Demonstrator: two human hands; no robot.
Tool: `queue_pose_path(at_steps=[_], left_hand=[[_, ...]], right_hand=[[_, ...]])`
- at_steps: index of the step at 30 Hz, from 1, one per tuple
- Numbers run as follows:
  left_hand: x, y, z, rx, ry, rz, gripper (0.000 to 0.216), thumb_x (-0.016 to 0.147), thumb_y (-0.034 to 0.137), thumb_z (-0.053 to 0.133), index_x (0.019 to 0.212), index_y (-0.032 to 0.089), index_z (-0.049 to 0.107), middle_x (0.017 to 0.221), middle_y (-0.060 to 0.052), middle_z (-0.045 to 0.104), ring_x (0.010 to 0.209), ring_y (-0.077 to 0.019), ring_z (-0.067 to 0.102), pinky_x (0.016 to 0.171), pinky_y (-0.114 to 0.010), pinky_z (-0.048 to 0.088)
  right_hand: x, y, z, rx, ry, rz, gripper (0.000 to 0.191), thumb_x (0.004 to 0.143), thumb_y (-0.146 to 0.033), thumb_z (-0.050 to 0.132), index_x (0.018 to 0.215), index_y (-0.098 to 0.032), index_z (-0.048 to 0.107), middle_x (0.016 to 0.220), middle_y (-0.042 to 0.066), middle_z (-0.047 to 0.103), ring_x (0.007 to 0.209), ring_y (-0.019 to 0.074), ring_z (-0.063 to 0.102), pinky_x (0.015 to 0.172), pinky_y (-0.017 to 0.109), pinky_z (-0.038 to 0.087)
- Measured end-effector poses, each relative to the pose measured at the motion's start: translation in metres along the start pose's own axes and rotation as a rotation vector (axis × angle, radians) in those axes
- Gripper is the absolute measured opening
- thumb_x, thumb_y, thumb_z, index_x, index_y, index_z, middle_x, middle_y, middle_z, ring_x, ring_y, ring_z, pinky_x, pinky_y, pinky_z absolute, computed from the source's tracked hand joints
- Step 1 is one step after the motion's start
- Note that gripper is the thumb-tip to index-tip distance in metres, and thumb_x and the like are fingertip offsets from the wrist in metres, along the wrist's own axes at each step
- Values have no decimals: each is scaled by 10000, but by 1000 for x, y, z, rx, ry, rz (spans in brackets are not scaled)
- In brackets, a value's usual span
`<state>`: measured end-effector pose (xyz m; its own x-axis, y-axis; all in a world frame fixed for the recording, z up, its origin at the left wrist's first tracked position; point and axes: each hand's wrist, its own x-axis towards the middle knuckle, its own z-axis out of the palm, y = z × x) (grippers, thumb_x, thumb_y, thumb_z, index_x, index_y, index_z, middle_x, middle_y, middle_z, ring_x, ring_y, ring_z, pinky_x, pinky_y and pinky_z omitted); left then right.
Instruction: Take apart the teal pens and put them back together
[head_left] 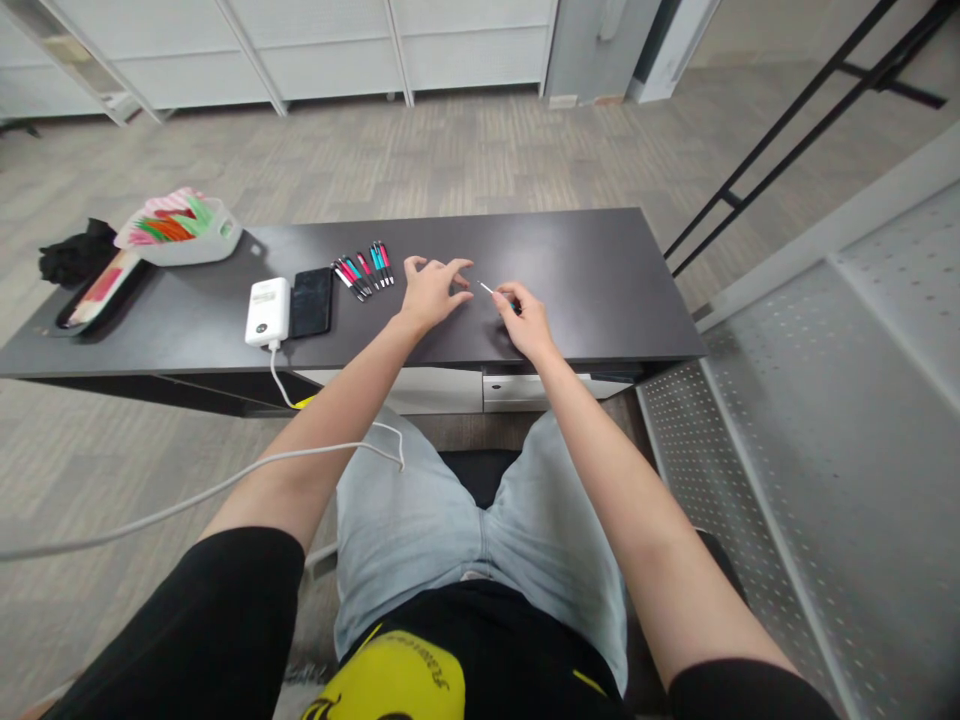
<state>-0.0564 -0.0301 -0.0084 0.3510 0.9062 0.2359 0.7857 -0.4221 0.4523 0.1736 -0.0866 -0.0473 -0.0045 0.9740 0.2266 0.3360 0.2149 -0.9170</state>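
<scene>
We are working by the table's (600, 270) near edge
Our right hand (529, 318) is pinching a white stick (486, 287) — our left hand (433, 293) is curving, fingers parted, seemingly empty.

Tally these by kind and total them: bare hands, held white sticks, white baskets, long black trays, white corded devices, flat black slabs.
Bare hands: 2 (left hand, right hand)
White stick: 1
White basket: 1
Black tray: 1
White device: 1
Black slab: 1
Total: 7

Dark table (592, 290) beneath pens (365, 267), white device (267, 312), black slab (311, 302), white basket (196, 251), tray (91, 322), black bundle (75, 258)
</scene>
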Motion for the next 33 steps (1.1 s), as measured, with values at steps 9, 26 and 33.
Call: queue_pose_path(at_steps=[9, 26, 33], left_hand=[[0, -8, 12, -10, -28, -41, 361, 1014, 412, 918, 1372, 389, 871, 1266, -72, 955, 1426, -461, 695, 1401, -757, 193], [-12, 29, -33, 0, -96, 195, 141, 1142, 405, 799, 1117, 319, 908, 1327, -89, 918, 1344, -375, 782, 1277, -622, 390], [-16, 23, -50, 8, 80, 67, 157, 1139, 355, 723, 1082, 299, 857, 1222, -82, 909, 1240, -366, 816, 1257, -622, 415]], right_hand=[[0, -1, -1, 5, -18, 7, 335, 1104, -639, 713, 1066, -308, 747, 920, 42, 691, 957, 299, 637, 960, 431, 567], [-4, -3, -5, -56, -56, -85, 352, 1057, -725, 689, 995, -385, 755, 902, 34, 735, 915, 324, 683, 944, 496, 605], [-2, -1, -5, -57, 30, 5, 298, 1063, -681, 703, 1035, -384, 712, 882, 33, 707, 912, 330, 682, 963, 494, 608]])
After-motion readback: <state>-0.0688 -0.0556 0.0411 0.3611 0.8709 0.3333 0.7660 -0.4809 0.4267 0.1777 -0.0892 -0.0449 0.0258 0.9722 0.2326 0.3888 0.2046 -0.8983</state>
